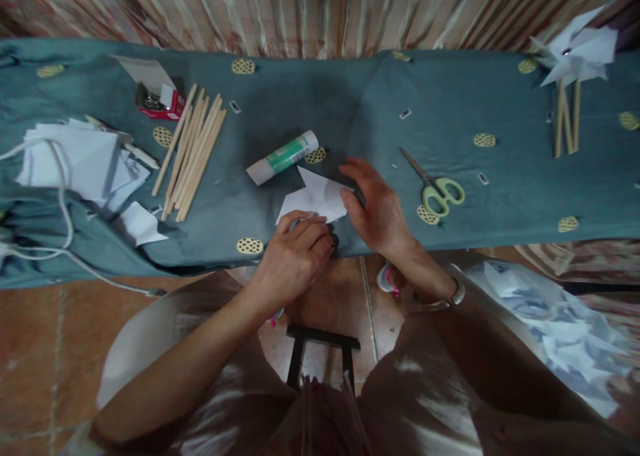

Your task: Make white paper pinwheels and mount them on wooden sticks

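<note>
A folded white paper pinwheel (325, 196) with pointed blades lies at the front of the table. My left hand (295, 259) grips its near edge, fingers curled and pressed together. Beside its right-hand blade is my right hand (377, 209), thumb and fingers spread; the thumb tip is at the paper's edge, and whether it touches I cannot tell. Just beyond the paper lies a glue stick (284, 157) with a green label. Scissors (434, 186) with light green handles rest to the right of my right hand.
Left on the table are wooden sticks (193, 156), an open red box (163, 99) of small metal pieces, stacked white paper (75, 163) and a white cable (65, 203). Finished pinwheels (580, 53) on sticks lie far right. White papers (560, 329) are heaped below, right.
</note>
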A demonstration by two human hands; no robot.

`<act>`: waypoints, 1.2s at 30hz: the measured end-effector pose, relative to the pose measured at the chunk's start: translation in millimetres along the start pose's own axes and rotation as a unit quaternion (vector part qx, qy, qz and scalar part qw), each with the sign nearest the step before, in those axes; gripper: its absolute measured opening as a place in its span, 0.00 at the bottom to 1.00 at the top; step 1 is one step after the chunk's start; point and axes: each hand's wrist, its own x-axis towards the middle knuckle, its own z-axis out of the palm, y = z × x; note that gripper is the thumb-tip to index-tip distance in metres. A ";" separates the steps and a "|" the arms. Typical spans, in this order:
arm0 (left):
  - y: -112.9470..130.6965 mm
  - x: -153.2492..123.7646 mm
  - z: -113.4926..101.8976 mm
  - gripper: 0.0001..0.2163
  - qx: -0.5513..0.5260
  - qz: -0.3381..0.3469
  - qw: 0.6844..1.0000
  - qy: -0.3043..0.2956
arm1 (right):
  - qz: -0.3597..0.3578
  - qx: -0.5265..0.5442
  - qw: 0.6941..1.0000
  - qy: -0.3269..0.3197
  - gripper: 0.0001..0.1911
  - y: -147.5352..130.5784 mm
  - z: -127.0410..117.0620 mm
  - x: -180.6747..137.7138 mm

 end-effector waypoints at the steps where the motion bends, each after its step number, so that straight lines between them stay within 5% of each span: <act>1: -0.1 0.4 0.0 0.07 0.002 0.001 1.000 0.002 | -0.006 -0.002 1.000 -0.008 0.18 0.4 1.8 2.4; 9: -0.3 2.7 -1.6 0.07 0.024 0.005 1.000 0.015 | -0.022 0.007 0.999 -0.028 0.16 -4.4 8.9 21.5; 17: 1.1 5.4 -2.3 0.07 0.028 0.007 0.999 0.019 | 0.098 0.091 0.991 -0.002 0.07 -4.2 -9.2 15.7; 21: 3.4 8.7 0.5 0.08 0.019 0.007 1.000 0.015 | 0.188 0.157 0.969 0.032 0.03 1.5 -21.9 -0.9; 26: 5.6 12.8 5.0 0.09 0.015 0.011 1.000 0.007 | 0.300 0.260 0.918 0.001 0.14 -2.9 -39.0 -16.1; 32: 10.0 17.2 8.9 0.11 0.019 0.028 0.999 0.012 | 0.363 0.322 0.875 -0.010 0.18 -7.7 -49.9 -27.0; 36: 12.3 20.6 14.6 0.09 0.023 0.044 0.998 0.023 | 0.365 0.324 0.873 -0.008 0.17 -6.9 -50.2 -39.8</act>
